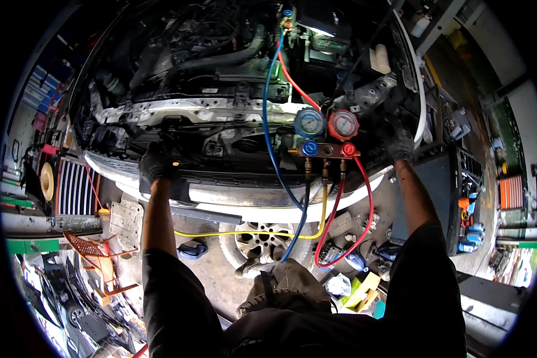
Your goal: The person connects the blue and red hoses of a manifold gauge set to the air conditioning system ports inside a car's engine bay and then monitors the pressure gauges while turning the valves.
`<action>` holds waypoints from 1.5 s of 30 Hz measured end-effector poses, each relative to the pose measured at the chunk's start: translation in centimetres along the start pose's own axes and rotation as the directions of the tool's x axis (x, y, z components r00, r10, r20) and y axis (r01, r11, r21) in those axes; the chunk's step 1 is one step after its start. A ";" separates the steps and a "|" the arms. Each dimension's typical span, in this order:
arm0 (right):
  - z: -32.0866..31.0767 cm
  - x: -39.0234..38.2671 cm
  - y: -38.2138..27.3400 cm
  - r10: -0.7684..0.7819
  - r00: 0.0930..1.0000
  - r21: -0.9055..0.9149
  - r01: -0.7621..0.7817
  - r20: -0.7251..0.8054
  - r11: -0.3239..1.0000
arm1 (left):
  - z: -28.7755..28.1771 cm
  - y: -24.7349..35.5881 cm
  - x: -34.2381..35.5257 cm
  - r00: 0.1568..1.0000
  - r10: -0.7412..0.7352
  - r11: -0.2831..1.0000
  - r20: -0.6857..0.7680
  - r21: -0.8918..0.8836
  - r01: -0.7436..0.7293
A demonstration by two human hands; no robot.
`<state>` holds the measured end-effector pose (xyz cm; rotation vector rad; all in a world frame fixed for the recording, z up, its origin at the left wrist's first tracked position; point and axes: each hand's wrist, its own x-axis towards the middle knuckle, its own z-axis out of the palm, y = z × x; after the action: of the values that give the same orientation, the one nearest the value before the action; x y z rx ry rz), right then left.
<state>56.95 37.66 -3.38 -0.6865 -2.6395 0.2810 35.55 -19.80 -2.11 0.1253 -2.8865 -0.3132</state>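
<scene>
Both my hands wear dark gloves and reach into the front of a car with its engine bay exposed. My left hand (155, 162) is at the left part of the front end, near the dark grille panel (232, 178); its fingers merge into shadow. Over by the right front corner is my right hand (398, 142), its fingers also lost in the dark. Between them hangs a manifold gauge set (328, 150) with a blue gauge (309, 122) and a red gauge (343, 125). Blue (266, 113), red (369, 203) and yellow (250, 234) hoses run from it.
A wheel (262, 241) lies on the floor below the bumper (244, 196), near my feet. Power tools (355, 259) and a yellow-green box (361, 292) sit right of it. An orange-brown chair (98, 259) stands left; a dark cart (423, 185) is at right.
</scene>
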 end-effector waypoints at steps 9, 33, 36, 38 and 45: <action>1.4 0.0 1.3 0.081 0.995 0.017 -0.080 -0.066 0.997 | 0.2 0.5 0.2 0.997 0.000 1.000 -0.071 0.028 0.002; 1.1 0.0 0.8 0.123 0.992 -0.003 -0.123 -0.035 0.992 | 1.5 -1.3 1.0 0.993 0.100 0.994 -0.063 0.056 -0.096; 1.5 0.1 1.6 0.096 0.994 -0.003 -0.096 -0.051 0.995 | 1.5 -1.4 1.0 0.987 0.149 0.987 -0.061 0.071 -0.144; 1.7 0.1 1.6 0.096 0.994 -0.014 -0.096 -0.050 0.995 | 0.9 -0.8 0.7 0.993 0.106 0.993 -0.056 0.048 -0.103; 1.2 0.1 1.0 0.085 0.996 0.022 -0.084 -0.040 0.996 | 0.5 -0.5 0.5 0.997 0.035 0.999 -0.074 0.023 -0.033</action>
<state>56.82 38.42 -4.70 -0.7896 -2.5690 0.3144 35.01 -20.22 -2.56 0.0896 -2.8154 -0.2651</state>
